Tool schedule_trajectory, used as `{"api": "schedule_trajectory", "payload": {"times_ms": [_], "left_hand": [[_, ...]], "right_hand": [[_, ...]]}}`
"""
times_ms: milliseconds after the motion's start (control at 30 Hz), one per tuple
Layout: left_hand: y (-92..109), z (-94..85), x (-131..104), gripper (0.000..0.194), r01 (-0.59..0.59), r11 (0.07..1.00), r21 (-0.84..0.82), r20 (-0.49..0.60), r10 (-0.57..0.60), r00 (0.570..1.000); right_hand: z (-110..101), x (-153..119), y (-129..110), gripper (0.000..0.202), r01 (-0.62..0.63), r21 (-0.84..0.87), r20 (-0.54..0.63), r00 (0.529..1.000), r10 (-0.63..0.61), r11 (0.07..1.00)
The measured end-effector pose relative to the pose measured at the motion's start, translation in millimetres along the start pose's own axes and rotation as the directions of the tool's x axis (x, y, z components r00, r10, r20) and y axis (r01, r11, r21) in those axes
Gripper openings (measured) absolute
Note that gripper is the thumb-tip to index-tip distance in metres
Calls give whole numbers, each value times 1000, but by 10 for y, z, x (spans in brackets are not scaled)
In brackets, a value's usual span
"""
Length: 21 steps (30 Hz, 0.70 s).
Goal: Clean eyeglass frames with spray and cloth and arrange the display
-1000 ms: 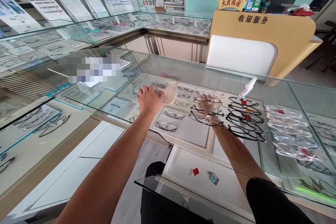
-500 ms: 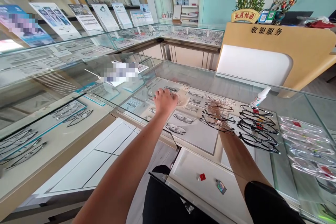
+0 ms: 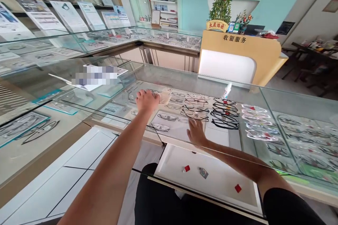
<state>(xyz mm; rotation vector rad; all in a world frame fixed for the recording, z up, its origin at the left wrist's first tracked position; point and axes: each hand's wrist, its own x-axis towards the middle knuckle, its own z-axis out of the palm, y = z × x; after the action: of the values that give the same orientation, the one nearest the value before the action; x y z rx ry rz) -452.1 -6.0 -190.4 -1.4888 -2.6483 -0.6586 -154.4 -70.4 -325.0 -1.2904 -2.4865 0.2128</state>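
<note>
On the glass counter top, my left hand (image 3: 148, 101) rests with bent fingers on a beige cloth (image 3: 165, 97), which sticks out on its right side. Much of that cloth is hidden under the hand. My right hand (image 3: 196, 132) is below the glass, inside the case, its fingers apart and nothing visible in them. Dark-framed eyeglasses (image 3: 195, 115) lie just beyond its fingertips, on the glass above. Under the glass, a pale display board (image 3: 176, 130) with eyeglasses (image 3: 160, 127) lies between both hands.
Stacked black eyeglasses (image 3: 225, 114) and clear-framed eyeglasses (image 3: 260, 123) lie to the right. Behind them stands a white bottle (image 3: 226, 90). An open drawer (image 3: 221, 182) with small red items is in front of me. A leaflet (image 3: 95, 77) lies on the left glass.
The view has turned to the right. My right hand has drawn back towards me from beneath the eyeglasses. My left hand has stayed at the cloth.
</note>
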Motion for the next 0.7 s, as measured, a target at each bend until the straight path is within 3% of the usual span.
{"api": "schedule_trajectory", "payload": {"times_ms": [100,200,333,433,567,700], "left_hand": [[3,14,2,56,0,1000,0,-9,0,1000],[5,20,-9,57,-4,1000,-20,-23,4,1000],[1,31,-24,62,-7,997,-71,-64,2,998],[-17,49,-19,63,-29,996,-85,-96,21,995],[-42,64,-7,67,-35,996,-85,-56,30,998],[-47,70,-17,74,-29,997,-70,-55,25,998]], "right_hand": [[-197,-645,-177,52,40,176,166,984,-70,984],[-589,-1085,-320,46,3,369,331,934,-134,929],[-1275,-1312,-344,46,-158,473,539,830,-143,867],[-1812,-1406,-324,50,-203,552,585,786,-202,809],[-2513,-1333,-278,64,-189,614,497,847,-189,767],[-2937,-681,-78,77,-142,499,351,935,-50,855]]}}
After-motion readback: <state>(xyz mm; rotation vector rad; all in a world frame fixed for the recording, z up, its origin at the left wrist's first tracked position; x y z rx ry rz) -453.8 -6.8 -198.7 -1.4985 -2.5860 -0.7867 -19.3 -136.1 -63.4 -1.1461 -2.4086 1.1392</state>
